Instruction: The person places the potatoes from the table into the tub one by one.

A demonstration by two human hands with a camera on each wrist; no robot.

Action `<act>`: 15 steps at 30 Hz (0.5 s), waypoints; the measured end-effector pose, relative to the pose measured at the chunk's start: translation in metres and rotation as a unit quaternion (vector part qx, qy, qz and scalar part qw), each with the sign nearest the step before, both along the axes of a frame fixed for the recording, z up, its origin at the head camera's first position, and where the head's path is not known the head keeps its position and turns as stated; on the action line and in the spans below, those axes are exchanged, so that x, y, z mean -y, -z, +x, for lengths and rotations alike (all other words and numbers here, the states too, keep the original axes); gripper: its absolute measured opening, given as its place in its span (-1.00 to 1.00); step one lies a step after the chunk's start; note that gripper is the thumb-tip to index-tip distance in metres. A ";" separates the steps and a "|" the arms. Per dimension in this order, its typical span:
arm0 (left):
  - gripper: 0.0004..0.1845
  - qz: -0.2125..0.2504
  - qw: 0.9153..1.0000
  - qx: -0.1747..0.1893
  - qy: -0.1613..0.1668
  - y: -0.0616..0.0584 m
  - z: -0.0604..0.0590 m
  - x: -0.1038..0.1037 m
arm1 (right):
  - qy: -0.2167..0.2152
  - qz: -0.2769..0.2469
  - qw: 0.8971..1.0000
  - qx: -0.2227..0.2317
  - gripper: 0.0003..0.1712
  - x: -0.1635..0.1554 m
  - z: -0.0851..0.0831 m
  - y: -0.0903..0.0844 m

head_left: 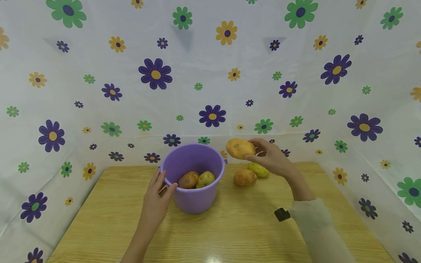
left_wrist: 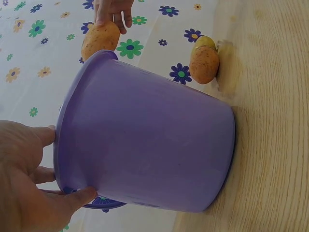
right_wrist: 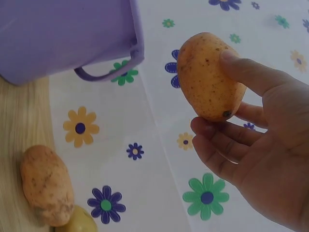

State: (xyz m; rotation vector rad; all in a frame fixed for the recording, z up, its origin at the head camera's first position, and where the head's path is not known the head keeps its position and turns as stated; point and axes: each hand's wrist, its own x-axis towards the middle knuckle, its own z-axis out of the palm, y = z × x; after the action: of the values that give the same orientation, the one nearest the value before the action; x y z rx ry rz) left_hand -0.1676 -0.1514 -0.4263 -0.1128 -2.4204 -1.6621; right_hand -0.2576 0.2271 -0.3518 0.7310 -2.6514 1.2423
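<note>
A purple bucket stands upright with two visible potatoes inside, one brown and one greenish-yellow. My left hand grips its rim at the near left side, thumb and fingers spread along the edge. In the air just right of the bucket, my right hand holds a yellow-brown potato between thumb and fingertips. That potato is higher than the rim and outside it. Below the right hand, a brown potato and a greenish-yellow potato lie together on the table.
The wooden table runs back to a flower-patterned cloth, which also hangs along both sides. The bucket's purple handle hangs near its rim. A small black object is attached at the right sleeve.
</note>
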 end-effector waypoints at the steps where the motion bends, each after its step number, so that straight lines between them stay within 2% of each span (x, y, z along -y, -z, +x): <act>1: -0.21 0.000 1.000 0.001 0.000 0.000 0.000 0.000 | -0.004 -0.002 1.000 -0.001 -0.38 0.003 0.000 0.000; 8: -0.22 0.000 1.000 0.004 -0.001 -0.001 0.000 -0.001 | -0.029 -0.020 0.999 0.004 -0.35 0.029 -0.003 0.001; 15: -0.22 -0.001 1.000 0.003 0.001 -0.003 0.001 -0.001 | -0.063 -0.026 0.998 -0.005 -0.40 0.058 -0.005 0.003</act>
State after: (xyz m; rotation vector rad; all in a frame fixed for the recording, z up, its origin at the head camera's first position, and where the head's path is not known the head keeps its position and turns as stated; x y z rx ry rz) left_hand -0.1666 -0.1499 -0.4237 -0.1101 -2.4268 -1.6620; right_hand -0.2624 0.1692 -0.3545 0.9067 -2.5889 1.3285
